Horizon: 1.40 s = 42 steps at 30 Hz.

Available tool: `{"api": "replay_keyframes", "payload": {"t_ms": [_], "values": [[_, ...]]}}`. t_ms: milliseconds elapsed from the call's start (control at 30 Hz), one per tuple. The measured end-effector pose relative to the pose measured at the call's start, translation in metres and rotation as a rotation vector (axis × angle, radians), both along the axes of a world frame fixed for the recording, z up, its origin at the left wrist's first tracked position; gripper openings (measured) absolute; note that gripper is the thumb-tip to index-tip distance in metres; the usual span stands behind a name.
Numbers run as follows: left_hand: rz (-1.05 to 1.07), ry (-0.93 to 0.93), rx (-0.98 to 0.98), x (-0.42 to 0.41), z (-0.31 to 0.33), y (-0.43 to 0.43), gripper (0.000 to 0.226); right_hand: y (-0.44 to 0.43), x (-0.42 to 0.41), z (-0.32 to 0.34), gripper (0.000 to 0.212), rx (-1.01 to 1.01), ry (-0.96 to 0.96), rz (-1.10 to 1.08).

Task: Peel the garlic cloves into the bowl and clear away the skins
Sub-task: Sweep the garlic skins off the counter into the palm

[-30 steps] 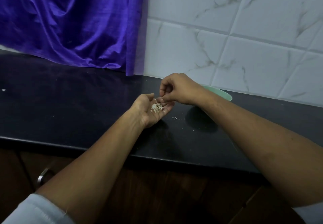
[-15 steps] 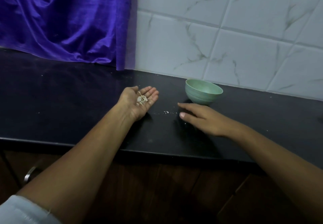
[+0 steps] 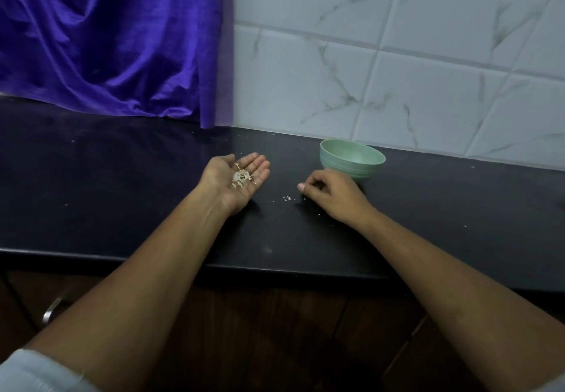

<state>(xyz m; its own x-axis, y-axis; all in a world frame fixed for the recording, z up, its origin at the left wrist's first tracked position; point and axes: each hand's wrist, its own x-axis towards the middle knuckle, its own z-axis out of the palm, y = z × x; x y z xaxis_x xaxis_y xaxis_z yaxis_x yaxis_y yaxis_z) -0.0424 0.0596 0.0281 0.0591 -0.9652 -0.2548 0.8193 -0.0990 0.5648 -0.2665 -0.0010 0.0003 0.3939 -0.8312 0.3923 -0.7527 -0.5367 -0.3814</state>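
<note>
Pale skins [image 3: 241,176] rest in the upturned left grip [image 3: 227,185].

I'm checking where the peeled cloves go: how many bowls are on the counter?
1: the green bowl stands near the tiled wall, just beyond the right hand. No other shows; the curtain could hide more.
</note>
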Motion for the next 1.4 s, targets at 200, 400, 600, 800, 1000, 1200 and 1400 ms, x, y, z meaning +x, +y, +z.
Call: {"api": "replay_keyframes", "payload": {"t_ms": [200, 400, 600, 800, 1000, 1200, 1400], "values": [[-0.009, -0.022, -0.001, 0.000, -0.001, -0.003, 0.050, 0.028, -0.020, -0.004, 0.053, 0.029, 0.167, 0.084], [-0.008, -0.021, -0.007, -0.001, 0.000, -0.002, 0.049, 0.046, -0.009, -0.001, 0.074, 0.095, 0.424, 0.088], [-0.007, -0.016, -0.005, -0.001, 0.000, -0.001, 0.049, 0.049, 0.012, 0.002, 0.071, 0.188, 0.447, 0.162], [-0.008, -0.027, 0.001, 0.000, -0.001, -0.001, 0.049, 0.045, 0.014, 0.000, 0.072, 0.149, 0.460, 0.208], [-0.019, -0.065, 0.006, 0.000, -0.002, -0.001, 0.049, 0.045, 0.009, 0.004, 0.069, 0.026, 0.500, 0.274], [-0.087, -0.117, 0.015, 0.000, -0.006, -0.007, 0.047, 0.054, -0.009, 0.021, 0.045, 0.100, 0.401, 0.316], [-0.158, -0.105, 0.030, -0.001, -0.007, -0.007, 0.054, 0.029, 0.021, 0.054, 0.021, 0.619, -0.362, 0.153]]}}
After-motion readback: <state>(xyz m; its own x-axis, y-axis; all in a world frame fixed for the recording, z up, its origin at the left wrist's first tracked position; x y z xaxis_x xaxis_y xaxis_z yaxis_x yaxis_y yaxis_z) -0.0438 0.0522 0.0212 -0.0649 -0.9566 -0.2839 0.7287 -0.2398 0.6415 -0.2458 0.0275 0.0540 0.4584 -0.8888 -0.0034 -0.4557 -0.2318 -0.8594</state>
